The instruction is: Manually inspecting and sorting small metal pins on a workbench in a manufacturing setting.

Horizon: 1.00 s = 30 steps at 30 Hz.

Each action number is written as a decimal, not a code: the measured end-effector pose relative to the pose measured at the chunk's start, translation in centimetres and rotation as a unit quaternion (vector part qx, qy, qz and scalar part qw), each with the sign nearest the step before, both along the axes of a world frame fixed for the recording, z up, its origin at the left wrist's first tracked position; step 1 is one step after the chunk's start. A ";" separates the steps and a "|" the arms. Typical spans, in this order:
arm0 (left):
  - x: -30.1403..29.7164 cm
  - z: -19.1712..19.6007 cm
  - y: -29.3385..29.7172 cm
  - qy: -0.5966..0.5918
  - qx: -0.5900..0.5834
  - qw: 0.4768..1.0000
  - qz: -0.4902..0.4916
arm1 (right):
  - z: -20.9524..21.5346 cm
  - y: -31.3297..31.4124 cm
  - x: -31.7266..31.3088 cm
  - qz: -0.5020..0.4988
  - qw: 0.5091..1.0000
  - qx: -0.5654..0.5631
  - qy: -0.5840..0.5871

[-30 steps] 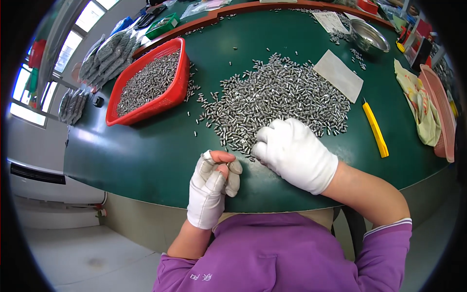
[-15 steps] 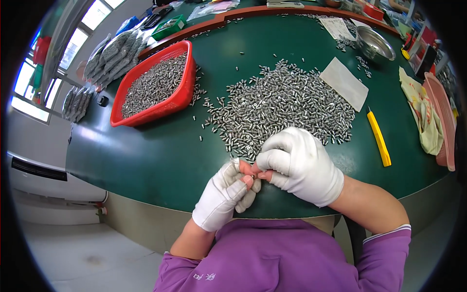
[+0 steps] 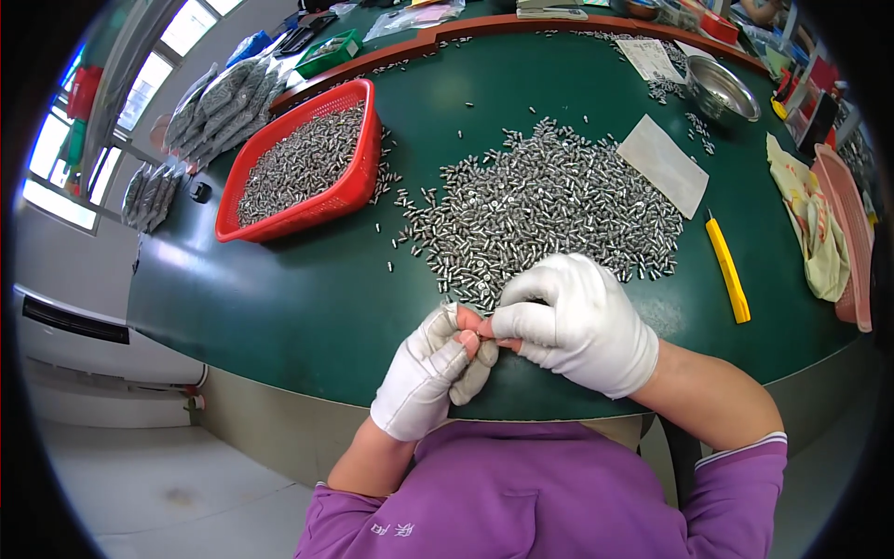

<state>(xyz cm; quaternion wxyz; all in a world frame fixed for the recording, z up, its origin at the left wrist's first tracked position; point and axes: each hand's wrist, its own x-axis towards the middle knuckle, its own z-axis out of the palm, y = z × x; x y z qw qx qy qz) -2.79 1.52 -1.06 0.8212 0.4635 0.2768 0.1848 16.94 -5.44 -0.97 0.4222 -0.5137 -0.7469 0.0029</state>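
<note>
On the near side of the pile (image 3: 549, 205), the left hand (image 3: 419, 373) pinches a metal piece (image 3: 479, 334), mostly hidden; whether the right hand (image 3: 587, 326), meeting it there, grips too cannot be told. A loose pinch could lose it among the pile's lookalikes.

And there, on the chest of the purple shirt (image 3: 559, 494), small white characters (image 3: 392, 529) are showing! Up at the worktop's (image 3: 279, 307) far right, a pale slip (image 3: 649, 60) is carrying faint print, too tiny for reading, while red marks are crossing a cream wrapper (image 3: 812, 228), equally unclear.
</note>
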 end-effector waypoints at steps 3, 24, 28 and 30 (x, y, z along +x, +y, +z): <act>0.1 0.0 -0.2 0.003 0.003 1.000 0.009 | 0.4 0.0 0.2 0.014 1.000 -0.022 -0.014; -1.8 0.1 -2.8 0.274 0.603 0.749 -0.022 | 5.4 -7.7 5.0 -0.436 0.875 -0.105 -0.184; -1.2 0.7 -2.9 0.288 0.596 0.749 -0.032 | 2.4 -11.7 8.4 -0.569 0.778 -0.225 -0.139; -1.1 1.0 -2.8 0.290 0.581 0.759 -0.039 | 0.7 -12.5 9.2 -0.588 0.760 -0.251 -0.119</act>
